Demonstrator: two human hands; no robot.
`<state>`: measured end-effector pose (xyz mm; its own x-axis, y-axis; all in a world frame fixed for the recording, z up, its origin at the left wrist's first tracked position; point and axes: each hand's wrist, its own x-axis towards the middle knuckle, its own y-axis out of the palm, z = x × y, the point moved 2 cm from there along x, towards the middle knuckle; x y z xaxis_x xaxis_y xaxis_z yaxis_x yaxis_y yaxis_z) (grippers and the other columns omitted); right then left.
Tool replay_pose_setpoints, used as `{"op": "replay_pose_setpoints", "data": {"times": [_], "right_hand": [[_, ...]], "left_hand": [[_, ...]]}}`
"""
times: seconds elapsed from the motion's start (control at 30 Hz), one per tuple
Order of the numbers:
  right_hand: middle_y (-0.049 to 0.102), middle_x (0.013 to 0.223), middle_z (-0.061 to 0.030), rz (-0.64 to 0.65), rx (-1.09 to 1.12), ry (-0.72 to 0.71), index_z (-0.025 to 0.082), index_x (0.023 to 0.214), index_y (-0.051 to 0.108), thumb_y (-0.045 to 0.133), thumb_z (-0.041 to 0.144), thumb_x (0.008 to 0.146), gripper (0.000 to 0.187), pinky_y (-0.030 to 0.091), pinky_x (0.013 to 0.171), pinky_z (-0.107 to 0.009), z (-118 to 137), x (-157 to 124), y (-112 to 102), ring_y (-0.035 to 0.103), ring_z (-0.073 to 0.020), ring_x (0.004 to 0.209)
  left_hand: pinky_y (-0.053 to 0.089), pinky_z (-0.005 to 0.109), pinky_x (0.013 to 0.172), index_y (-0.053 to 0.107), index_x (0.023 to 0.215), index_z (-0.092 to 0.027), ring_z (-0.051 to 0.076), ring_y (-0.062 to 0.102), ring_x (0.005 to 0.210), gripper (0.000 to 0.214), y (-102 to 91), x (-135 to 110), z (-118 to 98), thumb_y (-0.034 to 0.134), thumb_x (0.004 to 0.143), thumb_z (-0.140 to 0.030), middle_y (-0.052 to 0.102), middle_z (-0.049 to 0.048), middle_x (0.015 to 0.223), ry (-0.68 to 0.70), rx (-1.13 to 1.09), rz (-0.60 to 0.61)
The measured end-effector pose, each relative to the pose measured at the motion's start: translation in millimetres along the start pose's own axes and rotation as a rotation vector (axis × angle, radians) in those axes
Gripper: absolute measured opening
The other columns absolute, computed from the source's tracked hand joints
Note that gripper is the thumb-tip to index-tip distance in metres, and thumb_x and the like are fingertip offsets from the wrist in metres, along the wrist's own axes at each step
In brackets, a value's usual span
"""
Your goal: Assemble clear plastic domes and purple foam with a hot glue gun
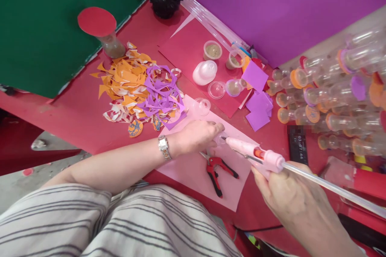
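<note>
My right hand (292,188) is wrapped round the grip of a pink hot glue gun (250,150), with a long clear glue stick (331,186) coming out of its back end. Its dark nozzle points left, close to the fingers of my left hand (199,134). Those fingers are closed on a small clear plastic piece (221,138), mostly hidden, perhaps a cup or lid. Red-handled cutters (215,168) lie below on a pink sheet (232,196). A clear plastic lid (202,106) rests just beyond my left hand.
Orange paper scraps (126,74) and purple cut-outs (164,92) pile up at left. Behind are sand-filled cups (212,51), stacked white cups (205,73) and purple squares (255,75). Clear plastic shakers (328,96) stack at right beside a black timer (298,144). A red-topped shaker (97,22) stands back left.
</note>
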<state>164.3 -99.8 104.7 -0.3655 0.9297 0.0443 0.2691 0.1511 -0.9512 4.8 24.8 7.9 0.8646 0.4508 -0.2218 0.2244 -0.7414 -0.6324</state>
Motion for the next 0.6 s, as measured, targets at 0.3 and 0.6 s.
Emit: {"op": "replay_pose_setpoints", "data": {"times": [0.3, 0.6], "right_hand": [[0.052, 0.05, -0.0022, 0.023, -0.052, -0.018, 0.016, 0.068, 0.061, 0.036, 0.03, 0.106, 0.048, 0.04, 0.062, -0.032, -1.8, 0.8, 1.1, 0.048, -0.016, 0.051], [0.051, 0.049, -0.0031, 0.038, -0.059, -0.034, 0.018, 0.065, 0.06, 0.036, 0.032, 0.105, 0.049, 0.036, 0.061, -0.033, -1.6, 2.6, 2.3, 0.047, -0.0172, 0.051]], "left_hand": [[0.04, 0.025, 0.058, 0.061, 0.101, -0.019, 0.016, 0.069, 0.082, 0.013, 3.3, 0.6, 2.7, 0.067, 0.09, -0.023, 0.074, 0.0026, 0.094, 0.018, 0.051, -0.014], [0.039, 0.024, 0.059, 0.06, 0.1, -0.019, 0.015, 0.067, 0.083, 0.014, 1.9, 0.4, 2.0, 0.068, 0.09, -0.025, 0.074, 0.0013, 0.094, 0.01, 0.041, 0.012]]}}
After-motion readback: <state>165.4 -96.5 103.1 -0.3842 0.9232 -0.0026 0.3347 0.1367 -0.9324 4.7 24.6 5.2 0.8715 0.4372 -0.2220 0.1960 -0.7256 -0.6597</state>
